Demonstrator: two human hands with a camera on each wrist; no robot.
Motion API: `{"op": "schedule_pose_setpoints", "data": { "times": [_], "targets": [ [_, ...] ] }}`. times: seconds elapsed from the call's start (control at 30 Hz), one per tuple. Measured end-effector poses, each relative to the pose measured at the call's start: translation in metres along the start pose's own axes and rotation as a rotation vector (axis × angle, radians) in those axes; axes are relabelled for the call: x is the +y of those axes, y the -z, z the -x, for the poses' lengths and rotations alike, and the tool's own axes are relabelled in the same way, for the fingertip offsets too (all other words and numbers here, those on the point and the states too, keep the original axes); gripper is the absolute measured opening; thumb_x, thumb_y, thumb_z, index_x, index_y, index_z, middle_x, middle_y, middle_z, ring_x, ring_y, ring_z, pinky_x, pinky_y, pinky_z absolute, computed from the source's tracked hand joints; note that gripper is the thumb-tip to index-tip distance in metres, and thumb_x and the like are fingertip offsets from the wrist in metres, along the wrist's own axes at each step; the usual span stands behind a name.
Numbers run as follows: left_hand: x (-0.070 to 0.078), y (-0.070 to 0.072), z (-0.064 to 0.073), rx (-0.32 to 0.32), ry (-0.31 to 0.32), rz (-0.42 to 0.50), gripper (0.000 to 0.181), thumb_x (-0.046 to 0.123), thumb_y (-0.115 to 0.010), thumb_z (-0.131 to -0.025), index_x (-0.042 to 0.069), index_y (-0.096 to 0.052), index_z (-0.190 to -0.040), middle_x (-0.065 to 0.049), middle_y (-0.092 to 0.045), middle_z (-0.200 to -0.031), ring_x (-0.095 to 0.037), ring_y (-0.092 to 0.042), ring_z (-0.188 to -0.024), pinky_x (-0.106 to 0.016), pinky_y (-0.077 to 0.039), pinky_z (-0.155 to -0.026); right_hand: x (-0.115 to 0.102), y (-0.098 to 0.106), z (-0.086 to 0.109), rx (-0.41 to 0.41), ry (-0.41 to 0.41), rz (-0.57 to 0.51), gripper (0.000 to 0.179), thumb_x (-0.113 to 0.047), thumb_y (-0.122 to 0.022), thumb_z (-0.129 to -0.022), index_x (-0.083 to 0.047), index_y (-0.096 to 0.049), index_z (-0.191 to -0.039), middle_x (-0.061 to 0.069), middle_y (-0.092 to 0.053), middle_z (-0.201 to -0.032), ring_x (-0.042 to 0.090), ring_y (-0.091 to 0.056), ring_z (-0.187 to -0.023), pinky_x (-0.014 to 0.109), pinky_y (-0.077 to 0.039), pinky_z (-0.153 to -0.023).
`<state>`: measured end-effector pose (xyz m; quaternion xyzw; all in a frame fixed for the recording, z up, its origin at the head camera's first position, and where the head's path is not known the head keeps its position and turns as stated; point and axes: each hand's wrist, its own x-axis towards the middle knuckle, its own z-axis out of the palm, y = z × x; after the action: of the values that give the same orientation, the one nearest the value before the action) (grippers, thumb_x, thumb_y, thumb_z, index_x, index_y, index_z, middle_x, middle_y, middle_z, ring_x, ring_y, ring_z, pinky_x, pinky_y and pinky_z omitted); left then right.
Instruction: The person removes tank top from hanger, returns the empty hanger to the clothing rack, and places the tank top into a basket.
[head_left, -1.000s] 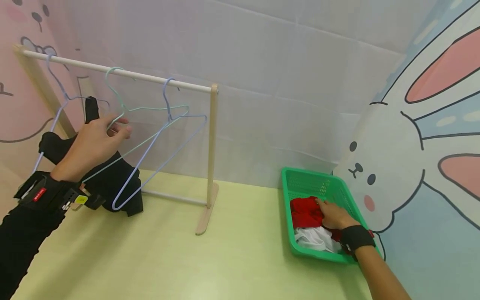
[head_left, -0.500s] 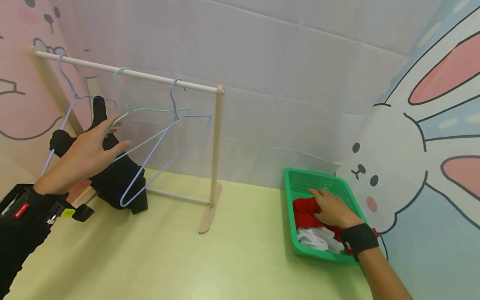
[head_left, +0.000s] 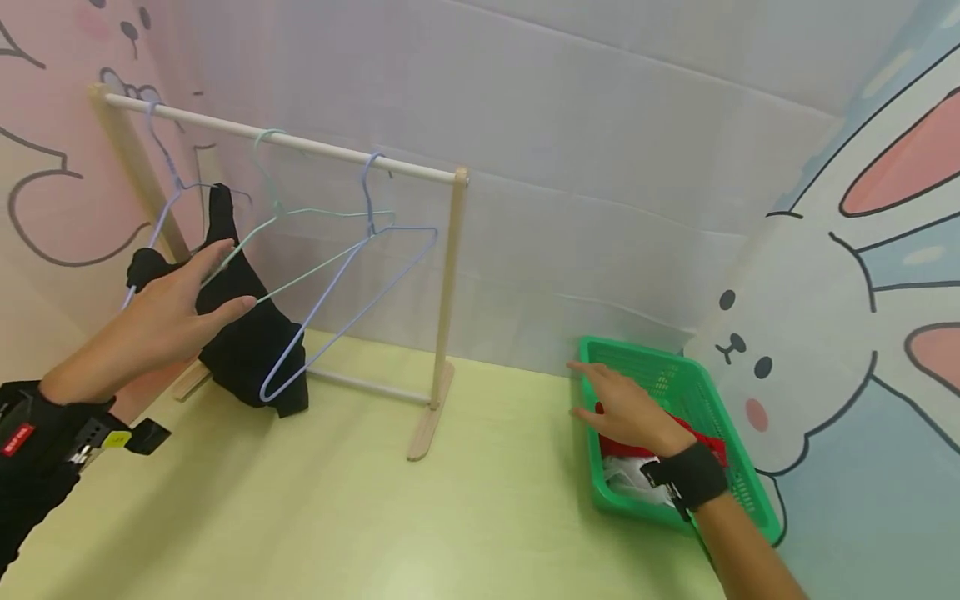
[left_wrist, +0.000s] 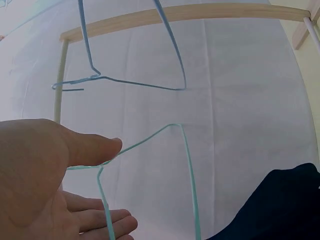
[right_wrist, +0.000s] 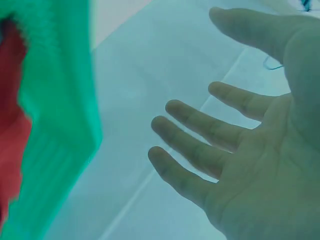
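My left hand is beside the mint green hanger, thumb and fingers spread apart around its near arm. In the left wrist view that hanger passes between the thumb and the lower fingers. A black garment hangs from the purple hanger at the rack's left, partly behind this hand. Over the green basket my right hand has its fingers stretched out, holding nothing; the right wrist view shows its bare palm. Below it in the basket lie red cloth and white cloth, partly covered by the hand.
A small clothes rack with a white rail and wooden posts stands on the pale yellow table. Another purple hanger hangs near its right end. A rabbit-printed wall rises right behind the basket.
My right hand has lifted off the red cloth and shifted left toward the basket's left rim, fingers straightened. My left hand's fingers have let go of the mint green hanger and spread.
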<state>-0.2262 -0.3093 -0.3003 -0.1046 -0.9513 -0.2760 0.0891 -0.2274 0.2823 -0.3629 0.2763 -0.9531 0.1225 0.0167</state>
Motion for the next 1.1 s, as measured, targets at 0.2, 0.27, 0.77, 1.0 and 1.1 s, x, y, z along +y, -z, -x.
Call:
{"op": "schedule_pose_setpoints", "data": {
  "times": [0.2,0.27,0.77,1.0,1.1],
  "targets": [
    [0.0,0.004,0.011,0.06,-0.039,0.05,0.091,0.037,-0.065,-0.108,0.012,-0.007,-0.173,-0.032,-0.024,-0.171,-0.066,-0.028,-0.148,-0.085,-0.023,-0.11,-0.015,-0.013,-0.016,-0.056,-0.022,-0.2,0.071,-0.026,-0.073,-0.104,0.0,-0.04,-0.161,0.024,-0.049,-0.159,0.047,-0.051,-0.142,0.065,-0.046,-0.11],
    [0.002,0.006,0.013,0.09,-0.059,0.063,0.09,0.033,-0.066,-0.108,0.011,-0.009,-0.173,-0.035,-0.026,-0.168,-0.065,-0.027,-0.148,-0.084,-0.021,-0.112,-0.019,-0.019,-0.022,-0.059,-0.024,-0.219,0.071,-0.027,-0.073,-0.104,-0.001,-0.04,-0.161,0.023,-0.049,-0.159,0.046,-0.053,-0.139,0.064,-0.048,-0.109],
    [0.002,0.03,0.015,0.222,-0.038,0.076,0.08,0.03,-0.063,-0.109,0.002,-0.019,-0.169,-0.038,-0.027,-0.166,-0.062,-0.031,-0.148,-0.081,-0.015,-0.118,-0.05,-0.06,-0.062,0.012,0.033,-0.312,0.078,-0.031,-0.074,-0.103,-0.001,-0.035,-0.164,0.023,-0.051,-0.156,0.042,-0.053,-0.142,0.061,-0.047,-0.112],
    [-0.013,0.051,-0.005,0.16,0.029,0.111,0.08,0.039,-0.054,-0.112,0.002,-0.012,-0.17,-0.037,-0.02,-0.17,-0.061,-0.018,-0.155,-0.082,-0.015,-0.116,-0.068,-0.075,-0.102,0.138,-0.01,-0.482,0.088,-0.033,-0.076,-0.102,-0.007,-0.024,-0.168,0.023,-0.041,-0.163,0.04,-0.042,-0.151,0.062,-0.038,-0.119],
    [-0.021,0.059,-0.016,0.126,0.063,0.145,0.081,0.043,-0.049,-0.113,0.002,-0.01,-0.17,-0.037,-0.019,-0.17,-0.062,-0.018,-0.155,-0.082,-0.016,-0.116,-0.078,-0.083,-0.122,0.213,-0.029,-0.582,0.089,-0.03,-0.077,-0.101,-0.006,-0.024,-0.168,0.024,-0.041,-0.162,0.04,-0.041,-0.15,0.059,-0.036,-0.121]
  ]
}}
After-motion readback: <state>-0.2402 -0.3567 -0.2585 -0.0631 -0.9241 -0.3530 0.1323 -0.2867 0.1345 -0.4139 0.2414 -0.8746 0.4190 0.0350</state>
